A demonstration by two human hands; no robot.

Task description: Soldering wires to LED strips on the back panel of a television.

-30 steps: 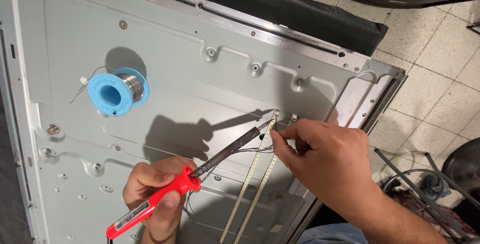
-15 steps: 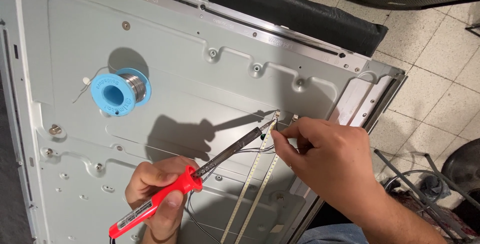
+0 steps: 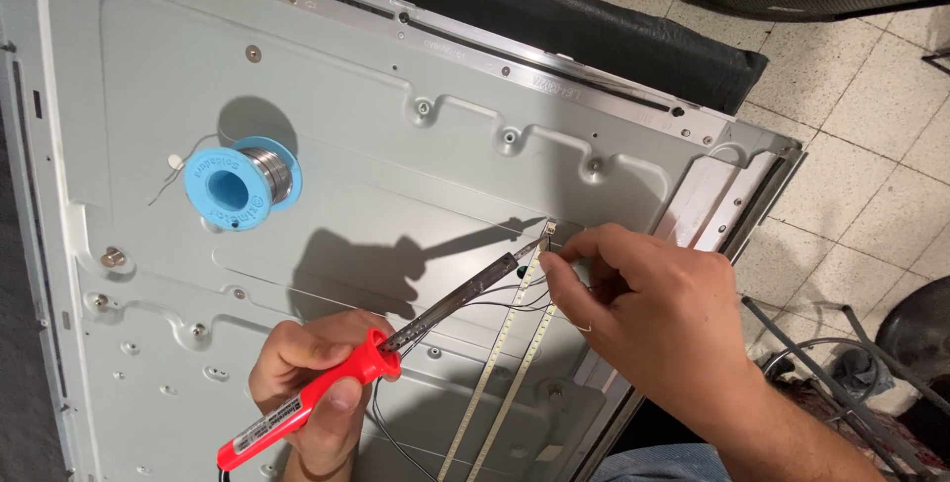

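A large pale-grey metal back panel (image 3: 396, 185), stamped with ridges and dotted with screws, lay flat and filled most of the view, its far edge resting against a dark padded strip (image 3: 554, 22) with a tiled floor (image 3: 871, 116) beyond. On the panel's left half stood a blue spool of solder wire (image 3: 237, 185), well apart from the work, a loose end of wire curling off its left side. Two thin pale LED strips (image 3: 500, 383) ran side by side from the lower edge of the view up toward the panel's middle. The person's right hand (image 3: 643, 324) was closed at the upper end of the strips, thumb and forefinger pinched together there; what they held was too small to tell. The left hand (image 3: 317, 383) was wrapped around the red handle of a soldering iron (image 3: 396, 358), whose dark metal shaft slanted up and to the right so that its tip met the strips' upper end, just beside the right hand's fingertips (image 3: 554, 269). Thin dark wires (image 3: 495, 294) trailed under the shaft near the strips. The iron and left hand cast a sharp shadow (image 3: 386, 269) on the panel. At the lower right, a metal wire frame (image 3: 841, 363) sat on the floor.
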